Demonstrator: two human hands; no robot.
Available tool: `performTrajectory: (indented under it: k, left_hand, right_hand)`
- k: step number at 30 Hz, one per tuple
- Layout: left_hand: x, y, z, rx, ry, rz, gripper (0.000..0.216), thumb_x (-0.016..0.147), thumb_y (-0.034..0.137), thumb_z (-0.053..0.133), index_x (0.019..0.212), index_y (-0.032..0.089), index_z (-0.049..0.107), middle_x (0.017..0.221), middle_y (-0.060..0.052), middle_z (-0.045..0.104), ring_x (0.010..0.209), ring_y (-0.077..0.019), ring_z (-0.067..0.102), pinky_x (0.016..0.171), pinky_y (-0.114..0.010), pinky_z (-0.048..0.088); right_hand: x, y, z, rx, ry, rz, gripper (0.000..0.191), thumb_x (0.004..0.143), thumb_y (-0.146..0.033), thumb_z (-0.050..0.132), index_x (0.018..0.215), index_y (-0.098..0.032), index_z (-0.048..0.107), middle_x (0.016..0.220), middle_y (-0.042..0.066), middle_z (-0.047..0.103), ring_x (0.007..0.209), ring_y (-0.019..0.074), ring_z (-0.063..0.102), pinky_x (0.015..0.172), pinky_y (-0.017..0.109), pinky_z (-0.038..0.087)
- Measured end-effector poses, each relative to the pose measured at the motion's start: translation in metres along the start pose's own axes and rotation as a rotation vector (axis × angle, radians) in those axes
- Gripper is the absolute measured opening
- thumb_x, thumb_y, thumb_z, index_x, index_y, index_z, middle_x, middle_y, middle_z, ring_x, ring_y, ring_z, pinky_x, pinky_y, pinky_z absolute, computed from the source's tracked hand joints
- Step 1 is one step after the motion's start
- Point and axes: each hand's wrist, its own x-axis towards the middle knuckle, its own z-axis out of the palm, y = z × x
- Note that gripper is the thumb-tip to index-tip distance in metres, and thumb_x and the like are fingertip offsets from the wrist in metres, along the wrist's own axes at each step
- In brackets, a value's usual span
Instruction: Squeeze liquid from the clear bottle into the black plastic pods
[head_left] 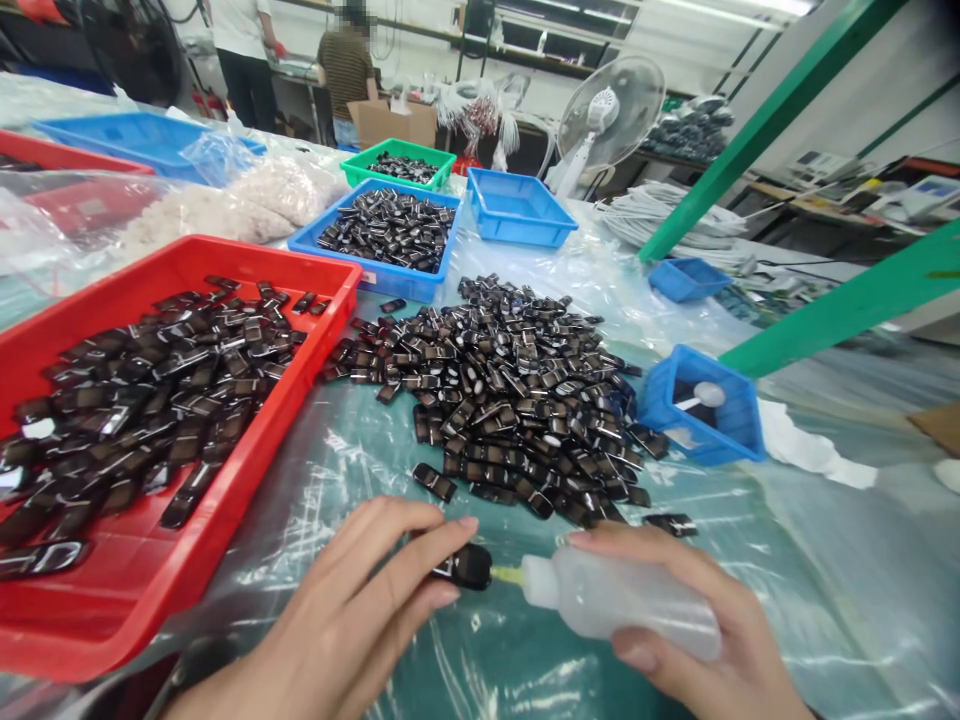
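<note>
Between the fingers of my left hand (375,595) is a small glossy black plastic part (471,567), its rounded end facing right. My right hand (697,600) grips a translucent white squeeze bottle (630,598) lying nearly level. The bottle's thin yellowish tip (507,574) points left and meets or almost meets the end of the black part; I cannot tell if they touch. Just beyond my hands spreads a large heap of similar black parts (517,390) on the plastic-covered table (337,480). One loose part (434,482) lies at the heap's near edge.
To the left stands a red tray (225,540) of black parts. Behind the heap are a filled blue tray (401,284), a green tray (442,172) and another blue tray (521,228). A small blue bin (705,440) and green posts (847,300) stand right. Two people work in back.
</note>
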Motion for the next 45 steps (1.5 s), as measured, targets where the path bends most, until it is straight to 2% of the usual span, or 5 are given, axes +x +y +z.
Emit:
performTrajectory:
  k: [12,28,32,39,45]
  left_hand:
    - [-0.002,-0.003,0.0,0.018,0.003,0.015,0.029,0.103,0.021,0.035,0.127,0.017,0.051,0.108,-0.008,0.056,0.098,-0.0157,0.054,0.085,-0.026,0.047]
    - [0.003,-0.007,-0.005,0.091,0.166,-0.12,0.026,0.099,0.021,0.044,0.123,0.021,0.053,0.113,-0.005,0.056,0.106,-0.016,0.055,0.09,-0.024,0.045]
    - [0.009,-0.008,-0.009,0.081,0.259,-0.199,0.023,0.097,0.02,0.046,0.118,0.024,0.054,0.111,-0.002,0.059,0.104,-0.0141,0.058,0.087,-0.02,0.048]
    - [0.012,-0.008,-0.005,-0.025,0.281,-0.248,0.022,0.096,0.021,0.049,0.116,0.029,0.056,0.11,0.001,0.061,0.104,-0.0126,0.059,0.088,-0.02,0.046]
    - [0.012,-0.009,-0.009,-0.04,0.304,-0.232,0.021,0.097,0.023,0.048,0.116,0.028,0.056,0.111,0.0,0.062,0.106,-0.0126,0.057,0.091,-0.021,0.045]
  right_hand:
    - [0.007,-0.005,0.0,-0.052,0.007,-0.076,0.028,0.076,-0.053,0.069,0.097,-0.036,0.075,0.081,0.002,0.079,0.064,0.0232,0.075,0.053,0.027,0.062]
    - [0.006,-0.001,0.008,0.225,-0.01,0.186,0.025,0.087,-0.047,0.058,0.108,-0.037,0.07,0.102,-0.001,0.077,0.081,0.0173,0.073,0.064,0.02,0.058]
    - [0.012,0.004,0.022,0.294,-0.099,0.195,0.029,0.087,-0.035,0.063,0.116,-0.033,0.061,0.116,0.002,0.072,0.104,0.0199,0.068,0.087,0.029,0.055]
    - [0.02,0.006,0.057,0.166,-0.064,0.142,0.03,0.086,-0.026,0.064,0.113,-0.032,0.053,0.123,0.003,0.067,0.113,0.0221,0.061,0.095,0.042,0.049]
    - [0.017,0.005,0.059,0.084,-0.028,0.063,0.024,0.087,-0.026,0.063,0.109,-0.029,0.054,0.109,0.004,0.072,0.096,0.0204,0.067,0.081,0.033,0.054]
